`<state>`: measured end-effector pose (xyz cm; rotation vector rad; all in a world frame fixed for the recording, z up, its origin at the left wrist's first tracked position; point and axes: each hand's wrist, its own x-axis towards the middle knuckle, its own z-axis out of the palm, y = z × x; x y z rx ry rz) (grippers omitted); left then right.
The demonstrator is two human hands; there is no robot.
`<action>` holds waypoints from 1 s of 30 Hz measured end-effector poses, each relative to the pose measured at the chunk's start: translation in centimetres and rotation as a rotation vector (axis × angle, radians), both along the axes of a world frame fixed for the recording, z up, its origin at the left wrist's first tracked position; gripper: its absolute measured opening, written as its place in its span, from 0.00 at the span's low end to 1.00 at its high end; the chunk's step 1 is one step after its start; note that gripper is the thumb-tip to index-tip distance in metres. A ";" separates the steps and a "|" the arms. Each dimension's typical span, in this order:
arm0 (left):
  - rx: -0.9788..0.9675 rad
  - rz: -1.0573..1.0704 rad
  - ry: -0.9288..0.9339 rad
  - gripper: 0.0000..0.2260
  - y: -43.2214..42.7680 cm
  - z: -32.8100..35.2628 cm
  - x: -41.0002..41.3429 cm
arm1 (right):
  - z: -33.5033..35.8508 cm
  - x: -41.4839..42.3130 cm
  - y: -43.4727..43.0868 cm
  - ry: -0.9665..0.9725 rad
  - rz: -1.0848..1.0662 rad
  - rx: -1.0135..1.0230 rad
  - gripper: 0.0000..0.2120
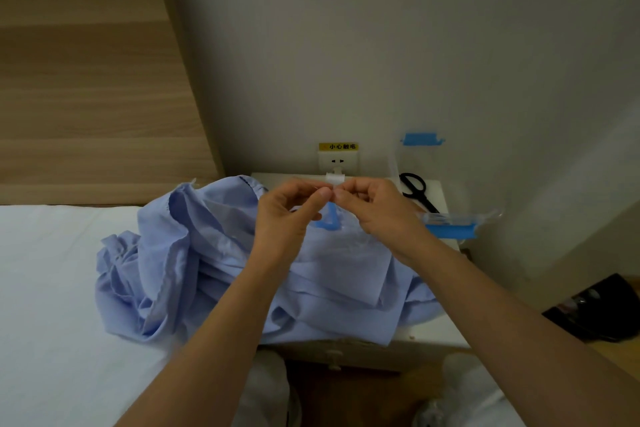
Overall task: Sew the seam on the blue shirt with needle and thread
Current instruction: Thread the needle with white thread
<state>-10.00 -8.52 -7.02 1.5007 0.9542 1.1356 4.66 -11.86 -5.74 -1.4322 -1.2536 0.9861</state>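
Blue shirt (214, 267) lies in a loose heap, half on the bed (52, 288), half on the small white tabletop (440, 329).

Both hands are raised just above it, fingertips meeting. Left hand (287, 215) and right hand (377, 211) each pinch thumb to forefinger on something too fine for me to resolve. My guess is needle in the left and thread in the right, being threaded or knotted.

No stitching visible on the cloth from here, and I cannot pick out the seam. I judge the task is at the preparation step, with all the sewing still to do.

Black scissors (415, 189) lie on the tabletop by the wall. A clear box (450, 222) with blue clasps is beside them, and a wall socket (337, 161) is behind.
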 end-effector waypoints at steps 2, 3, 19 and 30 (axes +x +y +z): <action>-0.009 0.043 0.003 0.04 0.0 0.0 0.0 | 0.1 -0.1 -0.1 -0.025 -0.013 -0.005 0.07; -0.010 0.071 -0.007 0.04 0.0 0.0 -0.1 | 0.1 -0.1 0.0 -0.039 -0.030 -0.001 0.07; 0.028 0.229 -0.175 0.05 0.6 0.5 -0.8 | -1.9 1.6 -1.3 -0.695 0.250 -0.271 0.07; 0.046 0.233 -0.196 0.04 0.6 0.8 -0.9 | -1.8 1.2 -0.7 -0.657 0.082 -0.074 0.24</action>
